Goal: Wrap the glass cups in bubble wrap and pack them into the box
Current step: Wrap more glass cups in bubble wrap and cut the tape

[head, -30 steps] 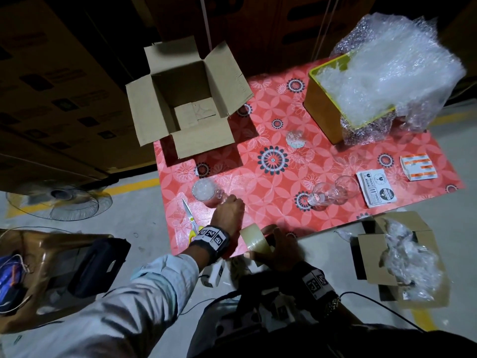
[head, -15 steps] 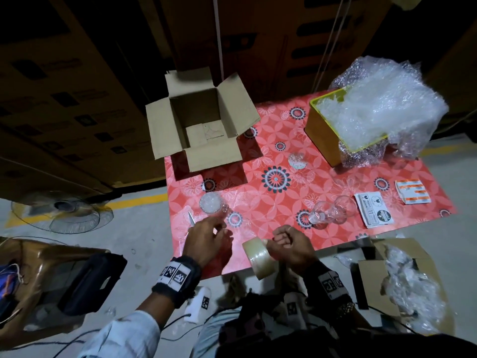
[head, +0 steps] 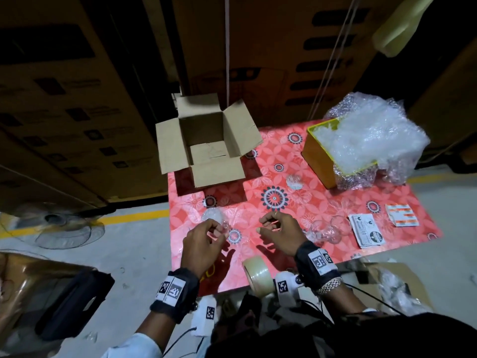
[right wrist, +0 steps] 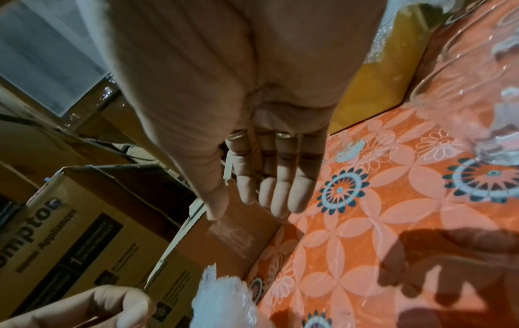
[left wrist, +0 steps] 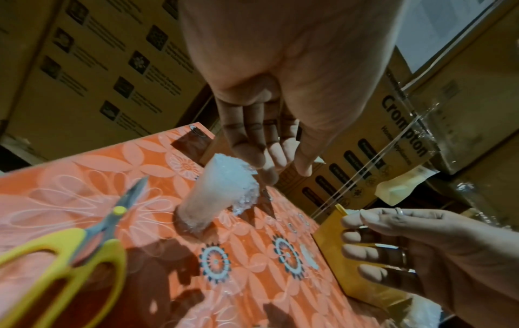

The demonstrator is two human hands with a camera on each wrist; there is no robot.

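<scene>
Head view: box (head: 206,140) at table's (head: 322,202) far-left corner, open, nothing visible inside; yellow bin (head: 318,156) at far-right holds bubble wrap (head: 369,140). Left hand (head: 202,241), right hand (head: 281,232) loosely curled, grasping nothing discernible.

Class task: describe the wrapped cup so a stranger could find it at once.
Start at the red cloth, near its left edge below the open box. There stands the wrapped cup. Unlike the bare glasses, it is swathed in white bubble wrap.
</scene>
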